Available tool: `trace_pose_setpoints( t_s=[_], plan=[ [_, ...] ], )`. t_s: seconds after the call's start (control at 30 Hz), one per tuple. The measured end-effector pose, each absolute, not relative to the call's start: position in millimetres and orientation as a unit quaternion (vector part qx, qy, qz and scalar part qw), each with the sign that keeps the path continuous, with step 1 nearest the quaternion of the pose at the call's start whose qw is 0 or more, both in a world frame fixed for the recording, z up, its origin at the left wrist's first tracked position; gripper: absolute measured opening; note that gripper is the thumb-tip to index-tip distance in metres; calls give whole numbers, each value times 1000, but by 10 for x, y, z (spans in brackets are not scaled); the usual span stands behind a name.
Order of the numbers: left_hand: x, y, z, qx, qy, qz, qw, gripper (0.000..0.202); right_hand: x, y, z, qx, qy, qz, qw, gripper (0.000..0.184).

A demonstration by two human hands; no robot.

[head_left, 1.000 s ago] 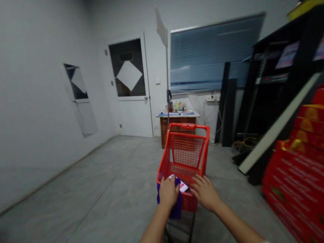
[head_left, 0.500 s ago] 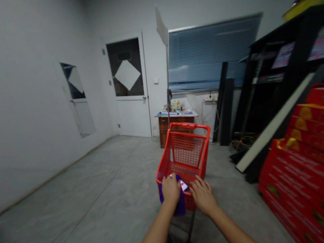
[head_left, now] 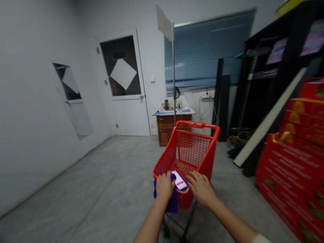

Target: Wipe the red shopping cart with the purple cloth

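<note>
In front of me stands a red plastic shopping cart (head_left: 194, 145) with a lattice basket; a thin pole on it carries a white flag (head_left: 165, 25). At the near left rim my left hand (head_left: 165, 188) is closed on a purple cloth (head_left: 172, 203), which hangs down over the cart's outside. A phone (head_left: 179, 180) with a lit screen lies at the near end of the cart, between my hands. My right hand (head_left: 202, 188) rests on the near right rim, its fingers stretched out and apart, the fingertips close to the phone.
Red printed cartons (head_left: 301, 169) are stacked at the right, beside a leaning white board (head_left: 271, 120) and a black rack (head_left: 294, 36). Beyond the cart, a brown desk (head_left: 165, 130) stands under the blinds. A white door (head_left: 131, 116) is at the back left.
The cart has swivelled, its far end and flag pole swinging right and its near end slightly left. More of the phone shows now. My hands keep their places on the cart.
</note>
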State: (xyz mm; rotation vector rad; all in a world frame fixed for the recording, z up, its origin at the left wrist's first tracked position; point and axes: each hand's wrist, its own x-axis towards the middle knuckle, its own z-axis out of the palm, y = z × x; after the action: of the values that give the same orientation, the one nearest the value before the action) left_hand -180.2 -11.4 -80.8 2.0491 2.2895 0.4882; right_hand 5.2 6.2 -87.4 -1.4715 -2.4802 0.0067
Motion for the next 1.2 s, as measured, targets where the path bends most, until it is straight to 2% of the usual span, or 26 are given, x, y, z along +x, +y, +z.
trace_pose_setpoints(
  t_s=[0.23,0.4,0.63,0.97,1.2],
  plan=[
    [-1656,-144,-891,713,673,191,49,32,73,143,-1028,-526,-837,-14,147,47],
    [-1895,-24,-845,679,707,197,21,32,48,127,-1017,-529,-835,-12,149,45],
    [-1581,-133,-973,710,667,225,37,29,-21,102,-1075,-549,-820,-24,158,46],
    [-1899,-25,-896,703,672,228,46,34,97,173,-853,-503,-855,-22,122,43],
    [-1785,-123,-889,756,609,227,82,32,241,285,-800,-504,-854,-23,127,45]
  ],
)
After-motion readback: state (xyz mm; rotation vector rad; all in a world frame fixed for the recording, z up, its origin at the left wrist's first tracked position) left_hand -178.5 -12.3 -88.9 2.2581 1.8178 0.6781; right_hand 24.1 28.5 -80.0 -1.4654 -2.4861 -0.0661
